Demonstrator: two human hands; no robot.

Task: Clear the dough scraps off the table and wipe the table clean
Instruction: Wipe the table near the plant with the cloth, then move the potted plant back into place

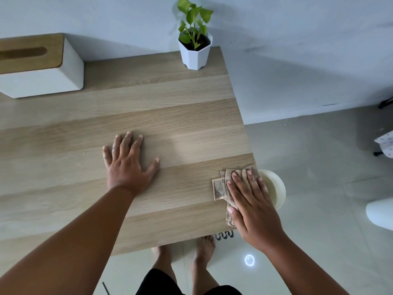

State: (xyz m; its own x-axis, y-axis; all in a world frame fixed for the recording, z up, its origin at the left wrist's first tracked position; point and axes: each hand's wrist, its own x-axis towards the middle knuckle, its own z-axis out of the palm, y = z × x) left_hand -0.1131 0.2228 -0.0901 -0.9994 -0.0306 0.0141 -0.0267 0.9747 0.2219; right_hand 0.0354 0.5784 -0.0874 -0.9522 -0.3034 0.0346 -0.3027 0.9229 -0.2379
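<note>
My right hand (253,206) presses flat on a folded beige cloth (219,187) at the right edge of the wooden table (170,116). The cloth's far corner overhangs the edge slightly. Just beyond and below that edge stands a cream round bin (276,188), partly hidden by my hand and the cloth. My left hand (127,162) lies flat on the table's middle, fingers spread, holding nothing; pale residue shows on its fingers. I see no dough scraps on the tabletop.
A white tissue box with a wooden lid (38,67) sits at the back left. A potted green plant (194,46) stands at the back right corner. My bare feet (204,248) show below the table's near edge on the tiled floor.
</note>
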